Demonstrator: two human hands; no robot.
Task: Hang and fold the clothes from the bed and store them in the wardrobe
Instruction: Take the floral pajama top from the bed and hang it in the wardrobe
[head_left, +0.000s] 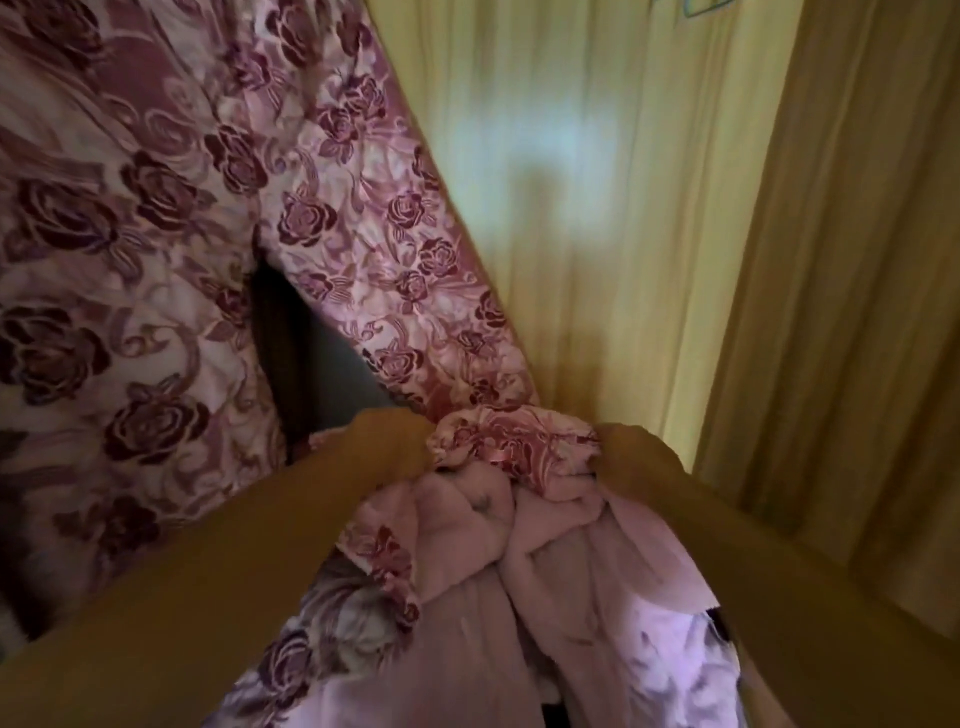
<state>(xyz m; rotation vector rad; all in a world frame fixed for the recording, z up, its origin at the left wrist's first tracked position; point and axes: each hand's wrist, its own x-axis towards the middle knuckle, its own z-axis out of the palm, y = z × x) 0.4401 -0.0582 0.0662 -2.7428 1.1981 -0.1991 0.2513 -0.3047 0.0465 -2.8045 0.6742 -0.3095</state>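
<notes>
Rose-patterned robe (156, 208) hangs raised before the yellow curtain (649, 208); left hand (400, 441) and right hand (631, 457) clutch its bunched sleeve end; a loosened grip could let it drop.

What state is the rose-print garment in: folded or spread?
Not folded: the rose-print garment is bunched where left hand and right hand grip it, one part stretching up-left.

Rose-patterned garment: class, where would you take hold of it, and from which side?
Grip the bunched end where the rose-patterned garment narrows, coming from below at both sides, as the left hand and right hand do: the fabric gathers into a graspable roll there, while the rest spreads wide and loose.
</notes>
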